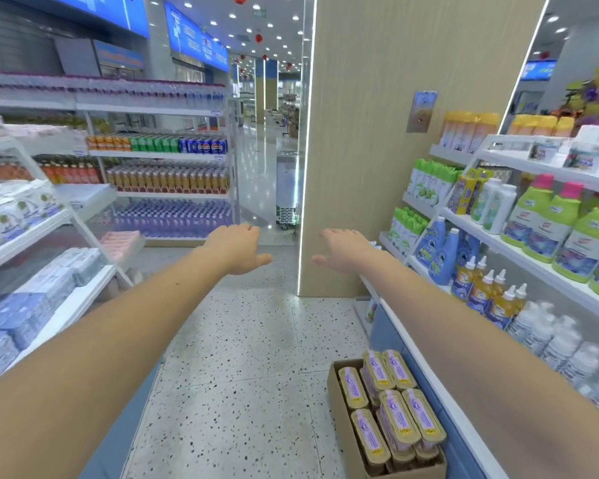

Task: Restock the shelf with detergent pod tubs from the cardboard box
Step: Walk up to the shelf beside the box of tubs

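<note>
A brown cardboard box stands on the floor at the lower right, against the base of the right shelf. It holds several detergent pod tubs with gold rims and purple labels, stacked in two layers. My left hand and my right hand are stretched out ahead at mid-height over the aisle, palms down, fingers apart, holding nothing. Both hands are far above and beyond the box.
The right shelf carries green and pink detergent bottles, blue jugs and clear bottles. On the left, a shelf holds tissue packs. A beige pillar stands ahead right. The speckled floor aisle runs between the shelves.
</note>
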`<state>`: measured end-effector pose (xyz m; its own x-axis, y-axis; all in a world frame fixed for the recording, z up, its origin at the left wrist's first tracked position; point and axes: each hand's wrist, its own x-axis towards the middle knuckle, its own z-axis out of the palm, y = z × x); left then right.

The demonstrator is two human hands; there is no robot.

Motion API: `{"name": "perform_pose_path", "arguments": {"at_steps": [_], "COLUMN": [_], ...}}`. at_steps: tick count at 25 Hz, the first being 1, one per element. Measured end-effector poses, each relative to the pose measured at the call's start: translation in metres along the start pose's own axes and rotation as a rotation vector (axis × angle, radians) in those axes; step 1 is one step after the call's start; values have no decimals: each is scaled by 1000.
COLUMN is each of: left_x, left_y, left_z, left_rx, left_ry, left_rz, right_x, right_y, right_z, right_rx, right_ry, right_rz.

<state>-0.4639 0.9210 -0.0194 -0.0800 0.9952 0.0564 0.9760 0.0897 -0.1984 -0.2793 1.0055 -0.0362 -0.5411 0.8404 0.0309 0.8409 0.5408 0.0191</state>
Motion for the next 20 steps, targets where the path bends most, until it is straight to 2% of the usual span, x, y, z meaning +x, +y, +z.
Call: {"name": "perform_pose_path", "arguments": {"at_steps": [6, 10, 20], "left_x": [180, 289, 462], "left_y": [-30, -35, 110], "left_z": [16, 25, 70], "left_rx": [-17, -11, -112], "left_ry": [81, 63, 5], "left_rz": [186, 271, 634], "right_x": [125, 183, 209], "right_y": [59, 97, 246], "right_z": [20, 40, 93], "right_rx": [86, 121, 153], "right_ry": [49, 15, -73], "right_rz": [260, 397, 736]}}
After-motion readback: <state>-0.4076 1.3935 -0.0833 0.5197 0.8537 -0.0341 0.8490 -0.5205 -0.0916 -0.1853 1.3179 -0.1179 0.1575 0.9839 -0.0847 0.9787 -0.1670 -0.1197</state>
